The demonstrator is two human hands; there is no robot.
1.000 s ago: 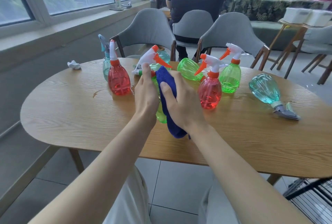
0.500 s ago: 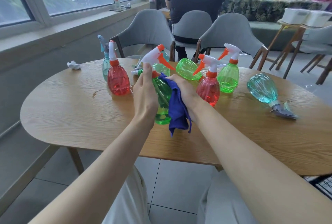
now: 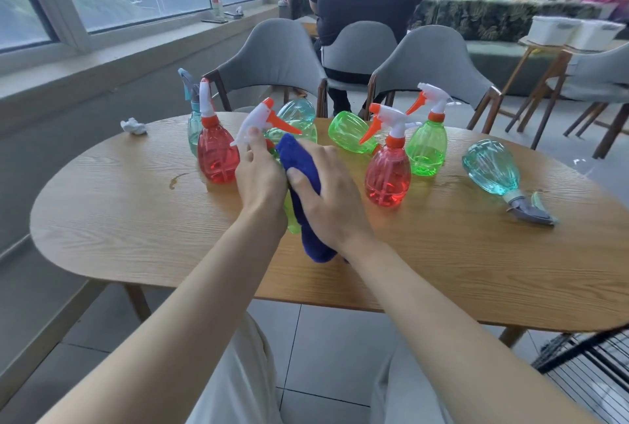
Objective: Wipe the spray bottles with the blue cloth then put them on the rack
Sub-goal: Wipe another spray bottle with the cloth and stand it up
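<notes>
The right hand [image 3: 330, 199], its grip wrapped round the blue cloth [image 3: 299, 161], has swept it back over the near side of the green bottle [image 3: 291, 217]. The left hand [image 3: 260, 182] grips the bottle's neck above the surface [image 3: 136, 219]. Wiping continues; the rack [image 3: 585, 348] is unused. Counted: two red bottles [image 3: 216, 158], three teal bottles [image 3: 490, 168], three green, perhaps a fourth hidden.

Spray bottles [image 3: 388, 178] on table [image 3: 136, 206], chairs [image 3: 272, 59] behind
</notes>
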